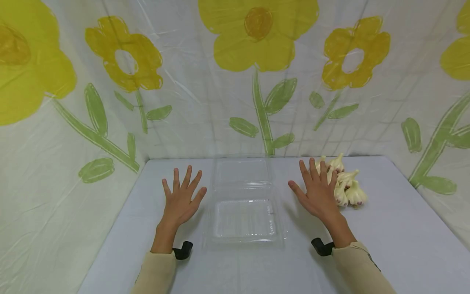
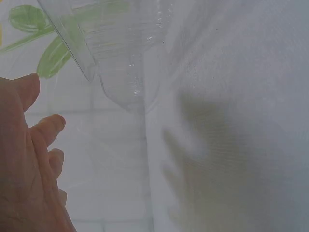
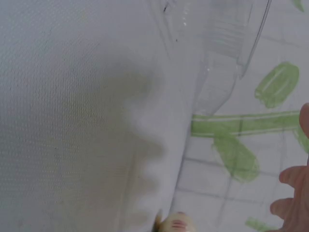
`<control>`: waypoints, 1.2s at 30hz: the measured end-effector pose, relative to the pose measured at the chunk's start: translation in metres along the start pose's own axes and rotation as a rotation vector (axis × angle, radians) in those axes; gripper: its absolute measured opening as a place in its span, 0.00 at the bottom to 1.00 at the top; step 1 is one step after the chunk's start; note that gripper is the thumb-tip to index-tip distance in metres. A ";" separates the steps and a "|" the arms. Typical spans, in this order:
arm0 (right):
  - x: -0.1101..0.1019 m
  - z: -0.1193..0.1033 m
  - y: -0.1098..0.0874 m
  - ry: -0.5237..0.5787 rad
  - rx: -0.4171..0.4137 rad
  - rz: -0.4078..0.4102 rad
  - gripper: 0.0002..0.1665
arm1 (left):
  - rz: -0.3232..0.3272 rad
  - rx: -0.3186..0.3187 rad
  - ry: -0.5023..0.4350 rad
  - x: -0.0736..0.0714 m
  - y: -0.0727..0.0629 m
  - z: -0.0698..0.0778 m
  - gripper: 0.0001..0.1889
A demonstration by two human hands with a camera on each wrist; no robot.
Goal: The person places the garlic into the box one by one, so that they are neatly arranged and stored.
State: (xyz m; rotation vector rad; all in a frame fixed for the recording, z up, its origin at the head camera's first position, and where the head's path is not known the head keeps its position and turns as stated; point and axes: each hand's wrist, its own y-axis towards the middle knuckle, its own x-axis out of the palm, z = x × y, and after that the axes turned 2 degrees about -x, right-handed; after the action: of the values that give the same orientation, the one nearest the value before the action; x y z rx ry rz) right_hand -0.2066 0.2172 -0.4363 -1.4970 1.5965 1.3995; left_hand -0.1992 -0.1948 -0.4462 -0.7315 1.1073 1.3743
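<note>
A clear plastic clamshell box (image 1: 244, 241) lies opened out on the table, its lid (image 1: 242, 171) folded back toward the flowered backdrop. To its left my left hand (image 1: 180, 206) hovers with fingers spread, holding nothing; in the left wrist view the hand (image 2: 29, 159) is above its own shadow. On the other side, my right hand (image 1: 317, 194) is also spread and holds nothing. Just beyond and right of it sits a pile of several garlic bulbs (image 1: 356, 194), partly hidden by the fingers. One bulb (image 3: 177, 223) peeks into the bottom of the right wrist view.
A white cloth-covered table (image 1: 396, 228) extends beneath everything. Behind it and along both sides hangs a pale sheet (image 1: 183, 134) printed with yellow flowers and green leaves. Black camera mounts (image 1: 183, 250) are strapped at both wrists.
</note>
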 end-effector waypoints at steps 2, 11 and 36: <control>0.000 0.000 0.000 0.001 0.003 -0.007 0.49 | 0.000 0.000 -0.004 0.000 0.000 0.000 0.35; 0.000 -0.002 -0.001 0.115 0.041 -0.068 0.48 | -0.014 0.000 -0.067 0.002 -0.001 0.000 0.35; 0.030 -0.008 -0.027 0.510 -0.027 -0.380 0.49 | -0.290 0.199 -0.628 0.021 -0.017 -0.015 0.42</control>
State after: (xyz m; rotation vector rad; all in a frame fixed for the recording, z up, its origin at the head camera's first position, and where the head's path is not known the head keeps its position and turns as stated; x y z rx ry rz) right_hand -0.1862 0.2025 -0.4690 -2.1607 1.4542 0.8724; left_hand -0.1879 -0.2025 -0.4737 -0.2645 0.5971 1.1104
